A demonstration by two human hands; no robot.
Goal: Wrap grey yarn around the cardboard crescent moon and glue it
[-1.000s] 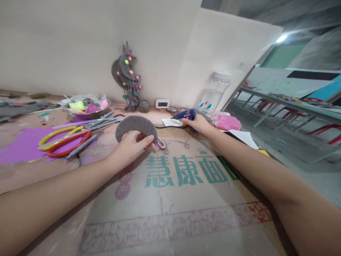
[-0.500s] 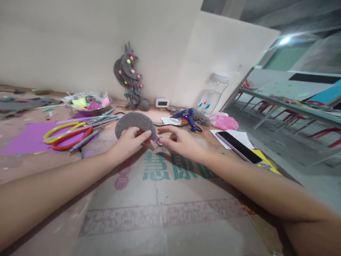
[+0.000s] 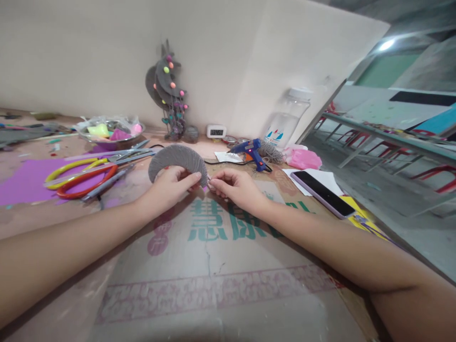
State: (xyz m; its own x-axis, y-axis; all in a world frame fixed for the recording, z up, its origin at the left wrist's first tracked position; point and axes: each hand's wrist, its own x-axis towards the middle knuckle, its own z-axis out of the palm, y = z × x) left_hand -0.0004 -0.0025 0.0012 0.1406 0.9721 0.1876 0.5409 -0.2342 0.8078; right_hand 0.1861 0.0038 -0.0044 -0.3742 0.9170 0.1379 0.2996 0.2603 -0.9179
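Note:
A grey crescent wrapped in yarn (image 3: 177, 156) is gripped near its right end by my left hand (image 3: 174, 184), thumb on the near face and fingers behind. My right hand (image 3: 238, 188) is closed in a pinch right beside that tip. Between its thumb and forefinger is something small, mostly covered by the fingertips; I cannot make out what. A speck of purple shows just under the crescent's tip. Both hands are above a printed cardboard sheet (image 3: 213, 289).
Scissors with yellow and red handles (image 3: 87, 180) lie left on purple paper (image 3: 21, 183). Behind are a bowl (image 3: 116, 142), a decorated moon hanging (image 3: 166, 88), a small clock (image 3: 216, 131), a blue glue gun (image 3: 253, 154) and a bottle (image 3: 285, 118). A phone (image 3: 322, 194) lies right.
My right fingers have come together into a pinch at the crescent's tip; before, the forefinger was raised apart. My left hand keeps its hold. The view has shifted slightly.

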